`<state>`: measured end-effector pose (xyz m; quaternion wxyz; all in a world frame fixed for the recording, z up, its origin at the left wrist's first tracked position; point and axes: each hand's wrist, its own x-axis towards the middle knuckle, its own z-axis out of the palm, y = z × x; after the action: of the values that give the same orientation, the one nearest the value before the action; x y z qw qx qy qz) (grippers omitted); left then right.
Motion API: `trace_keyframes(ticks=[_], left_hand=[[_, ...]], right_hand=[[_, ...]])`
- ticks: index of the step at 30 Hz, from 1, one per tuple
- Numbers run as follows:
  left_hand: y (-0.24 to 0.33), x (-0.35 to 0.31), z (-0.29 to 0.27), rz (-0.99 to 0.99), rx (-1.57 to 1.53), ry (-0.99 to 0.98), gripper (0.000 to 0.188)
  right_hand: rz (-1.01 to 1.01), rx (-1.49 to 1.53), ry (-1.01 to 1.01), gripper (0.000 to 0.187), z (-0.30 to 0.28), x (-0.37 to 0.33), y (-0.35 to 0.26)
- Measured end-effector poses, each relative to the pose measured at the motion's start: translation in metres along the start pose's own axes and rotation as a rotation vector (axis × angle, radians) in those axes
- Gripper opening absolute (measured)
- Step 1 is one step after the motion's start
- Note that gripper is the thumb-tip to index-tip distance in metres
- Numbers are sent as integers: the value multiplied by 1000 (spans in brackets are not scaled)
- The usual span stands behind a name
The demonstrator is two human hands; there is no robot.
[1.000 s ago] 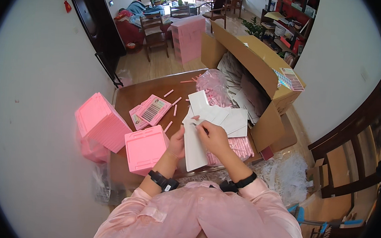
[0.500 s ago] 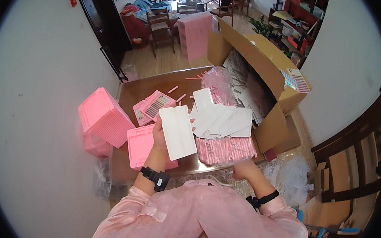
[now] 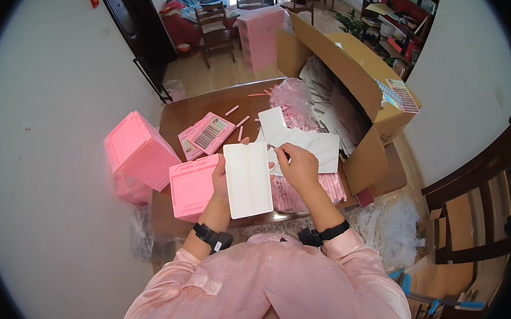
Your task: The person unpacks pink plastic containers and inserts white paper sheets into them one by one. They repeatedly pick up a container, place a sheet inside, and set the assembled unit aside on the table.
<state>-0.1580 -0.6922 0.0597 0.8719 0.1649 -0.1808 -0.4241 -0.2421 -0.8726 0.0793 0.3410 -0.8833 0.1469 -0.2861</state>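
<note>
My left hand (image 3: pixel 221 179) grips a white rectangular panel (image 3: pixel 248 180) with rounded corners from its left side, fingertips showing past its edges. At the panel's upper right corner, my right hand (image 3: pixel 298 164) is closed in a pinch; a tiny dark bit shows at the fingertips, too small to name. Beneath and behind the right hand lies a spread of white cards (image 3: pixel 322 150). Left of the panel stands a stack of pink plastic trays (image 3: pixel 191 184). Beyond it lie pink cases (image 3: pixel 211 133), the upper one with a printed label of dark strips.
A taller pink tray stack (image 3: pixel 135 145) leans at the table's left edge. An open cardboard box (image 3: pixel 367 173) full of white cards lies at the right, beside a clear bag of pink pieces (image 3: pixel 292 100). Pink sticks (image 3: pixel 231 110) are scattered on the brown table (image 3: pixel 178 115). Wrapped pink bundles (image 3: pixel 288 198) lie near the front.
My right hand has come up from the table's front edge to the panel's upper right corner. The panel has shifted slightly right in my left hand.
</note>
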Motion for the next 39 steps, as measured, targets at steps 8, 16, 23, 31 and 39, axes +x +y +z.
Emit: trace_keyframes(ticks=[8, 16, 23, 31, 39], left_hand=[[1, -6, -14, 54, 40, 76, 76], [89, -27, -29, 464, 1313, 359, 112], [84, -51, 3, 396, 2098, 233, 122], [68, -89, -7, 203, 2225, -39, 111], [139, -159, -83, 398, 2105, 964, 87]], right_hand=[[-171, -42, -199, 26, 5, -16, -3], [-84, -918, -1511, 45, -33, -129, 85], [189, -448, -1005, 47, -10, -69, 77], [241, 526, -607, 15, 87, -57, -17], [88, 203, -310, 18, 87, -9, -54]])
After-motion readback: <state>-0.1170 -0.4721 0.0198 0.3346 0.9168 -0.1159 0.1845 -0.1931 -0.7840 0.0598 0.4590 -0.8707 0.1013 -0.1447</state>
